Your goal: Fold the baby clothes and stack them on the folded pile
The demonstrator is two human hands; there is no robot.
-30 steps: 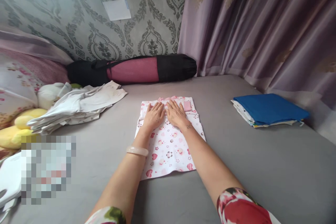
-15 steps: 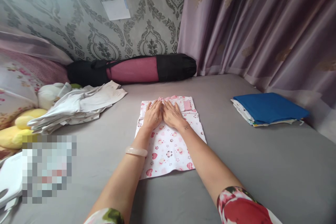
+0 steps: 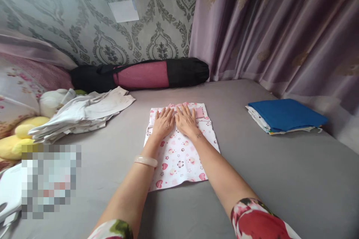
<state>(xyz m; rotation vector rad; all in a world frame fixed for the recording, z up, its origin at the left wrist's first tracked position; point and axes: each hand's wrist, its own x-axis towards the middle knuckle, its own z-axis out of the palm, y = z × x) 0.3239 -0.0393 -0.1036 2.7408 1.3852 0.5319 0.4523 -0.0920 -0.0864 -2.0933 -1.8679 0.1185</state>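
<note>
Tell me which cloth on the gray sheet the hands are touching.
The white fabric with pink hearts, under the left hand and right hand; the folded blue-topped fabric stack and loose pile of pale garments lie untouched.

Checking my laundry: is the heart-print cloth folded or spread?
Partly folded: the heart-print cloth has a flap over its far end, under left hand and right hand; the near part lies flat.

No word comes through legibly here! Pale, script-like marks sit on the pink hearts (image 3: 164, 166) of the printed cloth (image 3: 179, 175), too small to read.
</note>
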